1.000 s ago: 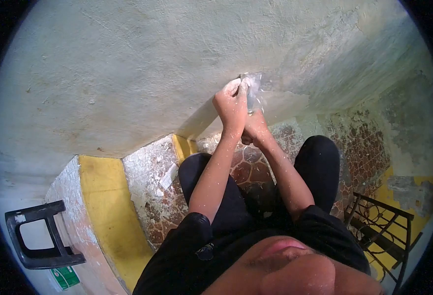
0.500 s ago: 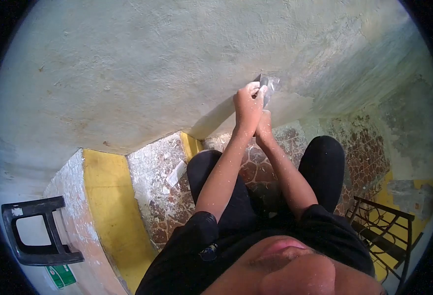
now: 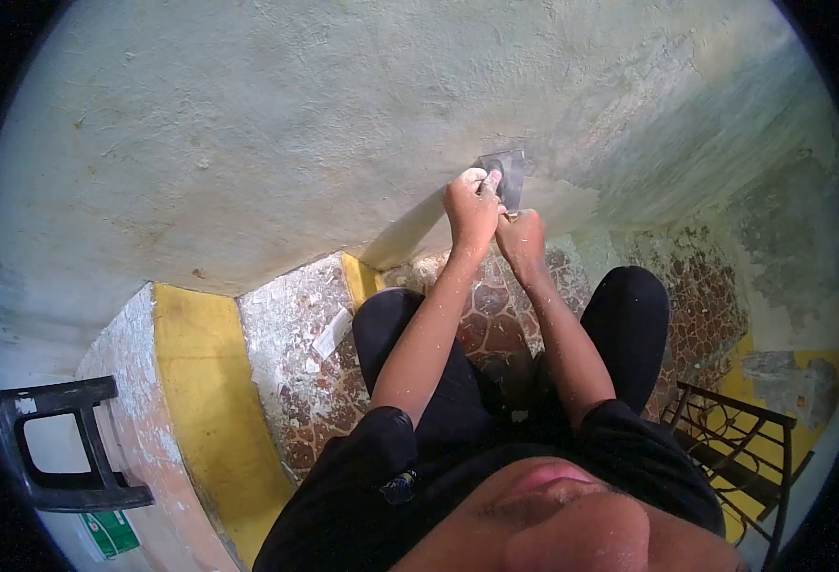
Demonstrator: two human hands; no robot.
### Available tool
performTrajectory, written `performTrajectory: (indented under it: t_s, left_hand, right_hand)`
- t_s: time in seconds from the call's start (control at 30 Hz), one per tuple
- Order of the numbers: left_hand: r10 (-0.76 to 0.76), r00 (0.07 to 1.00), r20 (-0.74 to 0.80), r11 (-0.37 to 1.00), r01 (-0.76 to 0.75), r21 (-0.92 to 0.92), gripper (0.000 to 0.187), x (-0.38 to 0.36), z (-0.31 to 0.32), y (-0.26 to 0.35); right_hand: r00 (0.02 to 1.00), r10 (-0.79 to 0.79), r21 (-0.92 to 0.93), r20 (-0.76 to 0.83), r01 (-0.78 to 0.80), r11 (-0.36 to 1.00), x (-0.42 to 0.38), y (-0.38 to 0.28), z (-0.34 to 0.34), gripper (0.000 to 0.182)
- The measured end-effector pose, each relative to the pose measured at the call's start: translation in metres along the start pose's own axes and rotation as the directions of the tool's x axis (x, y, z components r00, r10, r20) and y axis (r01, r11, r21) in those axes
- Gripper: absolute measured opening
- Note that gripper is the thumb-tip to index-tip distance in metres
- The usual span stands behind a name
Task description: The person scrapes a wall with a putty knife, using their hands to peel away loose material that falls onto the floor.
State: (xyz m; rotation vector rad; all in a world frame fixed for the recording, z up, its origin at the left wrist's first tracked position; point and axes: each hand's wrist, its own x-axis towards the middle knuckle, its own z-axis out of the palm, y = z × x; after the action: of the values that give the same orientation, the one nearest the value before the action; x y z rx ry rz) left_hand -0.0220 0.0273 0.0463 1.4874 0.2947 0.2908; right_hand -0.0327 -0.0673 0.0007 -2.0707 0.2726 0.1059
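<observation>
A wide metal scraper (image 3: 512, 177) has its blade against the rough, pale plastered wall (image 3: 343, 124), low down near the floor. My left hand (image 3: 473, 205) is closed on the scraper by the blade, with its thumb lying on the metal and pale dust on the fingers. Just below and to the right, my right hand (image 3: 522, 234) is wrapped round what looks like the handle end. Most of the handle is hidden by my hands. To the right of the blade there is a smoother, lighter patch on the wall.
A yellow-edged step (image 3: 200, 381) is at left, with a black plastic frame-like object (image 3: 57, 391) and a green packet (image 3: 110, 534). A white scrap (image 3: 334, 332) lies on the flaked, stone-patterned floor (image 3: 486, 310). A dark metal rack (image 3: 734, 410) stands at right.
The scraper and my left hand have moved slightly left, and the blade has turned. My right hand has shifted a little right and shows more clearly at the handle end.
</observation>
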Motion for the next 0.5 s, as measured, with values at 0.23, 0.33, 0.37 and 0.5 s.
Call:
performTrajectory:
  t_s: [0.23, 0.33, 0.37, 0.5]
  left_hand:
    - [-0.117, 0.993, 0.02, 0.989, 0.118, -0.089, 0.02, 0.0, -0.006, 0.007]
    - [-0.06, 0.998, -0.025, 0.998, 0.059, -0.015, 0.019, -0.003, -0.006, 0.014]
    - [-0.011, 0.999, -0.046, 1.0, 0.012, 0.023, 0.019, -0.005, -0.005, 0.017]
    - [0.056, 0.996, -0.074, 0.994, -0.048, 0.098, 0.025, -0.002, -0.005, 0.02]
  right_hand:
    - [0.999, 0.033, -0.03, 0.008, -0.032, 0.999, -0.005, -0.01, -0.004, 0.045]
    - [0.999, 0.044, -0.036, 0.027, -0.044, 0.998, 0.0, -0.006, 0.002, 0.044]
    - [0.999, 0.045, -0.036, 0.03, -0.044, 0.998, 0.002, -0.006, 0.004, 0.044]
    - [0.99, 0.078, 0.091, 0.12, -0.089, 0.992, 0.0, -0.018, 0.001, 0.043]
